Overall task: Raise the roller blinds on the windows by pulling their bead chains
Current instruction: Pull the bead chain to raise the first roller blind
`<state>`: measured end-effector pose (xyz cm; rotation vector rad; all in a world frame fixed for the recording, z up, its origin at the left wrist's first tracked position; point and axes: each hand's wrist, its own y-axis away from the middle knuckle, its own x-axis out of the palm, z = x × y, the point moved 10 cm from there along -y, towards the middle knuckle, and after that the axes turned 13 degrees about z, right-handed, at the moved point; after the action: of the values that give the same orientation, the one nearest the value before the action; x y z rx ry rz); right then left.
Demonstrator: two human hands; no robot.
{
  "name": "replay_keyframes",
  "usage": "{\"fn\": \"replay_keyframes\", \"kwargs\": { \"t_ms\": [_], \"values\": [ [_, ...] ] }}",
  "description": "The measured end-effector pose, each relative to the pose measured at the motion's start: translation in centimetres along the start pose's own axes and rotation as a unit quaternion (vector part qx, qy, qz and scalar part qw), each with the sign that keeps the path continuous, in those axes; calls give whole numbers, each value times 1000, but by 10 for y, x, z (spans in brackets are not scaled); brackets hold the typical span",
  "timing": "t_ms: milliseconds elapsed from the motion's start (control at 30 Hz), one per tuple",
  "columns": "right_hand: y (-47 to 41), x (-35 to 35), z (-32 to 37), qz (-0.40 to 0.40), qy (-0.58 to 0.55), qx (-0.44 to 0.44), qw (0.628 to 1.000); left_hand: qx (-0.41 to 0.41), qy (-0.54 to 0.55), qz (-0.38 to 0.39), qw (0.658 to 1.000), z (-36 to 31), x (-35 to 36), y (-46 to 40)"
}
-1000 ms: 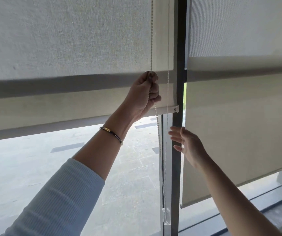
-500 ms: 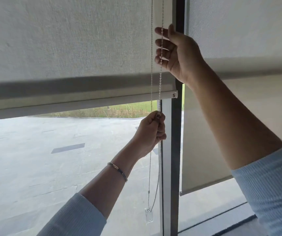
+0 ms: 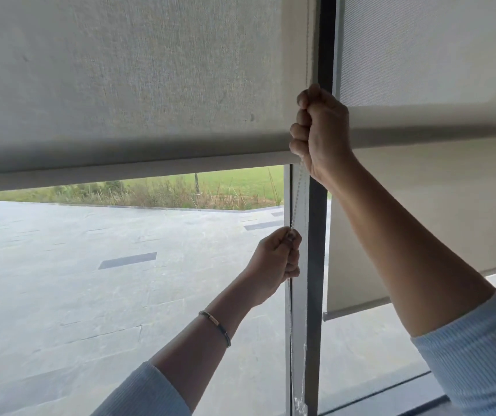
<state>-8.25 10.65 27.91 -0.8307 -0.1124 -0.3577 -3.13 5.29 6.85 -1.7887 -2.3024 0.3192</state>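
The left roller blind [image 3: 126, 85] is beige fabric, and its bottom bar [image 3: 126, 171] sits partway up the window. Its white bead chain [image 3: 300, 187] hangs along the dark window frame [image 3: 315, 235]. My right hand [image 3: 320, 130] is closed in a fist on the chain, high up by the blind's lower edge. My left hand [image 3: 276, 259] grips the same chain lower down, and a bracelet circles that wrist. The right roller blind [image 3: 426, 181] hangs lower, with its bottom bar [image 3: 357, 310] well below the left one.
Through the glass lie a grey paved terrace [image 3: 90, 265] and a strip of grass [image 3: 210, 187]. The chain's clear weight [image 3: 299, 409] dangles near the bottom of the frame. A dark sill [image 3: 390, 394] runs along the lower right.
The left blind's bottom bar has risen. My right hand went from open beside the chain to a fist on it, and my left hand pulled the chain down.
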Motion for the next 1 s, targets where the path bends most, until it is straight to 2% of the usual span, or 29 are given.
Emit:
{"fn": "replay_keyframes", "kwargs": {
  "t_ms": [167, 633, 800, 833, 867, 900, 933, 967, 1000],
  "values": [
    [16, -9, 1, -18, 51, -11, 998, -11, 8, 25, 1000, 14, 22, 3],
    [37, -21, -10, -30, 57, -10, 998, -25, 29, 34, 999, 39, 29, 9],
    [32, -33, -2, -35, 113, -54, 991, -9, 23, 26, 999, 28, 25, 9],
    [36, -44, 9, -73, 175, -94, 977, -10, 20, 25, 999, 27, 24, 9],
    [43, -58, 22, -137, 283, -137, 939, -13, 18, 25, 999, 27, 23, 9],
    [50, -71, 28, -199, 396, -162, 882, -14, 19, 24, 999, 27, 21, 8],
    [53, -84, 26, -249, 474, -142, 833, -14, 22, 23, 999, 28, 19, 9],
    [52, -99, 13, -270, 497, -77, 821, -13, 26, 20, 999, 28, 17, 9],
    [45, -114, -12, -253, 475, 8, 843, -12, 29, 18, 999, 29, 14, 10]
  ]
}}
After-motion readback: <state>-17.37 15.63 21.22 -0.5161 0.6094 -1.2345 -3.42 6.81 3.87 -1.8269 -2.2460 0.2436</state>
